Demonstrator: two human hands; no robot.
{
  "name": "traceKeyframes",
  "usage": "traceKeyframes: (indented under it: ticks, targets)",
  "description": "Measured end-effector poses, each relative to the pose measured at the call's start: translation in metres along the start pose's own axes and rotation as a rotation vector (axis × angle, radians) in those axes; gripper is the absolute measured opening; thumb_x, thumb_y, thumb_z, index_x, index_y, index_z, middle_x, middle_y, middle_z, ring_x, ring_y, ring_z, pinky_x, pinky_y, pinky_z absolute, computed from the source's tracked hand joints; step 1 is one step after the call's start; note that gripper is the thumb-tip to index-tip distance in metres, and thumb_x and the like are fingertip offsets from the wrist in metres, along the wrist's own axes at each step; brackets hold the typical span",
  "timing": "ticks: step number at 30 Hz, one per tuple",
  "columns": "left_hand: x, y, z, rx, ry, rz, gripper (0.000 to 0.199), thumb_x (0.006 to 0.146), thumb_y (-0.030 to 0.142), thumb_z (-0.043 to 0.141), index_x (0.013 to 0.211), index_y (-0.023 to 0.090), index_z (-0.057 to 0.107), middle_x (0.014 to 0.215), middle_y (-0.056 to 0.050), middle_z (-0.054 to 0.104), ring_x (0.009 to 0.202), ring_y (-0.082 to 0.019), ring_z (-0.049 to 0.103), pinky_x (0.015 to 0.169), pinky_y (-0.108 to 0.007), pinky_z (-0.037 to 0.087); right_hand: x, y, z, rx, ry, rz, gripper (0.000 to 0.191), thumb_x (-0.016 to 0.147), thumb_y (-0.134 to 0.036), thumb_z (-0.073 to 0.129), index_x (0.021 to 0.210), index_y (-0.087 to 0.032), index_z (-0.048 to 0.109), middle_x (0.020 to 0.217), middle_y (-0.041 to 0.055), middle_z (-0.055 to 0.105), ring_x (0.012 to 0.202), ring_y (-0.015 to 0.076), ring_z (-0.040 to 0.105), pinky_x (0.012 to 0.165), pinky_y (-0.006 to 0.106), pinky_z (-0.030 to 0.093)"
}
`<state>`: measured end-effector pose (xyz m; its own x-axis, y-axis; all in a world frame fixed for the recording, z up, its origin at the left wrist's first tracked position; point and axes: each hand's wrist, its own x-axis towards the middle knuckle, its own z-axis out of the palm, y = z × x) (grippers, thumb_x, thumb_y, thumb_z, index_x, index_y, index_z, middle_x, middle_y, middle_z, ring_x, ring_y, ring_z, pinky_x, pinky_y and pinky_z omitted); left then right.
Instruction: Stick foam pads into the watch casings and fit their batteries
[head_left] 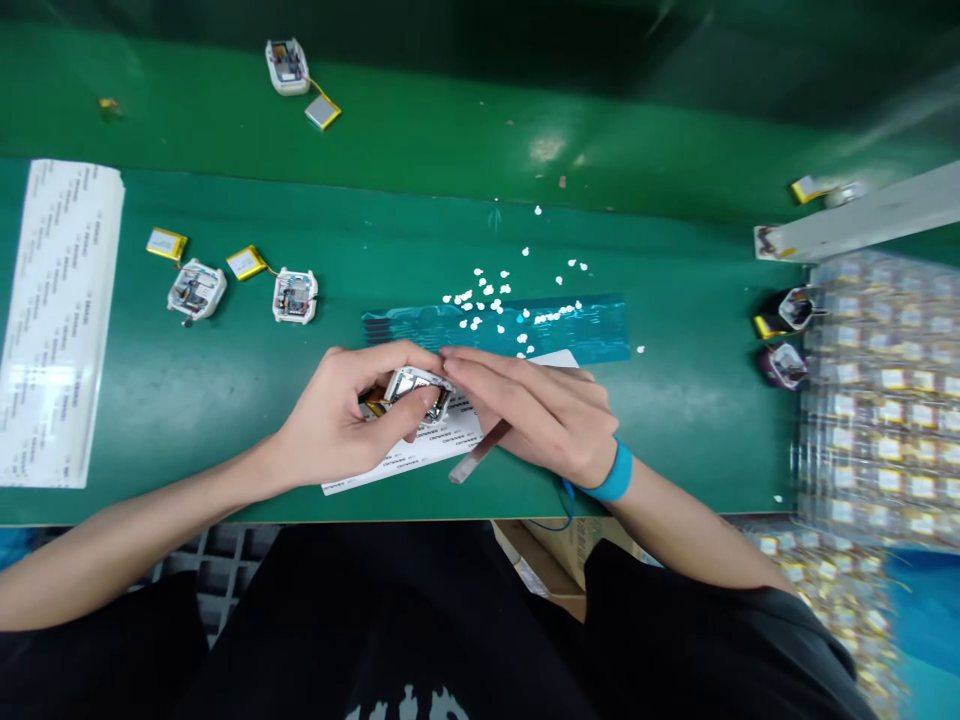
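Observation:
My left hand (367,410) is closed around a white watch case (409,380) with its circuit board showing, the thumb pressed on the inside. A yellow-edged battery (373,402) peeks out between the palm and the case. My right hand (536,405) meets the case's right edge with its fingertips. From beneath its fingers sticks out a flat, brownish-grey strip-like tool (476,455), whose other end is hidden in the grip. Under both hands lies a white printed sheet (405,462). A blue band (619,472) circles my right wrist.
Small white stickers (487,290) lie scattered on and around a blue film strip (607,335). Open watch cases with batteries sit at left (295,297) and at the back (287,67). Dark cases (784,366) stand right, beside clear trays (877,400). Printed sheets (60,330) lie far left.

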<state>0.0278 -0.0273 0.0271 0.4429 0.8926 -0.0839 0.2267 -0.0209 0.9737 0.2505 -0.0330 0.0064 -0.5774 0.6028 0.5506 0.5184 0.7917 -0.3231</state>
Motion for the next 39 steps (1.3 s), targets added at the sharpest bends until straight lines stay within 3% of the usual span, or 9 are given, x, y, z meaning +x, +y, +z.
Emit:
traceKeyframes:
  ticks: [5,10,15,18,22,27,29,39]
  targets:
    - [0.001,0.001,-0.001,-0.076,-0.039,-0.041,0.008,0.088,0.020,0.062,0.093,0.018,0.069,0.058,0.004,0.064,0.045,-0.011,0.060,0.042,-0.021,0.043,0.004,0.005,-0.007,0.035,-0.127,-0.055,0.044,0.099,-0.009,0.061,0.142,-0.018,0.056,0.128,0.0101,0.072,0.109,0.0232,0.075,0.083,0.033,0.070]
    - [0.000,0.002,-0.001,-0.092,-0.032,-0.044,0.009,0.089,0.019,0.061,0.093,0.019,0.069,0.057,0.005,0.063,0.045,-0.010,0.059,0.043,-0.021,0.043,0.005,0.008,-0.006,0.107,-0.090,-0.038,0.040,0.102,-0.009,0.059,0.141,-0.018,0.056,0.126,0.0094,0.074,0.105,0.0201,0.076,0.083,0.031,0.069]
    - [0.000,0.001,-0.001,-0.050,-0.034,-0.034,0.009,0.089,0.018,0.061,0.093,0.017,0.069,0.059,0.003,0.064,0.047,-0.011,0.059,0.043,-0.022,0.042,0.003,0.007,-0.004,0.041,-0.123,-0.051,0.042,0.102,-0.011,0.060,0.142,-0.022,0.055,0.127,0.0060,0.073,0.099,0.0200,0.078,0.078,0.031,0.070]
    - [0.001,0.000,0.000,-0.071,-0.034,-0.047,0.013,0.089,0.018,0.061,0.099,0.016,0.068,0.061,0.003,0.064,0.048,-0.011,0.058,0.045,-0.023,0.044,0.003,0.012,-0.001,-0.102,-0.032,0.044,0.046,0.100,-0.008,0.058,0.142,-0.028,0.056,0.127,0.0019,0.073,0.097,0.0200,0.078,0.076,0.030,0.070]
    - [0.002,0.000,0.000,-0.063,0.029,-0.104,0.017,0.090,0.019,0.061,0.106,0.016,0.064,0.061,0.004,0.061,0.048,-0.011,0.058,0.045,-0.023,0.043,0.004,0.020,0.002,-0.252,0.050,0.205,0.053,0.099,-0.004,0.054,0.144,-0.032,0.055,0.137,0.0008,0.067,0.110,0.0243,0.075,0.075,0.033,0.068]
    - [0.003,0.002,0.000,-0.162,0.003,-0.171,0.015,0.091,0.017,0.057,0.105,0.018,0.053,0.053,0.007,0.058,0.043,-0.009,0.049,0.041,-0.021,0.036,0.007,0.017,-0.002,-0.201,-0.075,-0.051,0.034,0.099,-0.005,0.061,0.130,-0.019,0.063,0.131,0.0056,0.071,0.086,0.0179,0.078,0.063,0.028,0.063]
    - [0.003,0.003,0.001,-0.174,-0.006,-0.185,0.016,0.091,0.017,0.057,0.106,0.018,0.051,0.052,0.007,0.058,0.042,-0.009,0.045,0.039,-0.020,0.034,0.007,0.014,-0.004,-0.200,-0.094,-0.092,0.028,0.100,-0.006,0.061,0.126,-0.016,0.064,0.126,0.0066,0.074,0.079,0.0164,0.077,0.058,0.028,0.060]
    - [-0.001,-0.008,0.005,-0.085,0.024,-0.087,0.015,0.093,0.020,0.058,0.106,0.020,0.050,0.057,0.005,0.063,0.047,-0.013,0.062,0.039,-0.021,0.041,0.004,0.011,-0.007,-0.093,-0.136,-0.126,0.033,0.104,-0.016,0.056,0.136,-0.011,0.057,0.126,0.0147,0.073,0.099,0.0228,0.077,0.073,0.032,0.067]
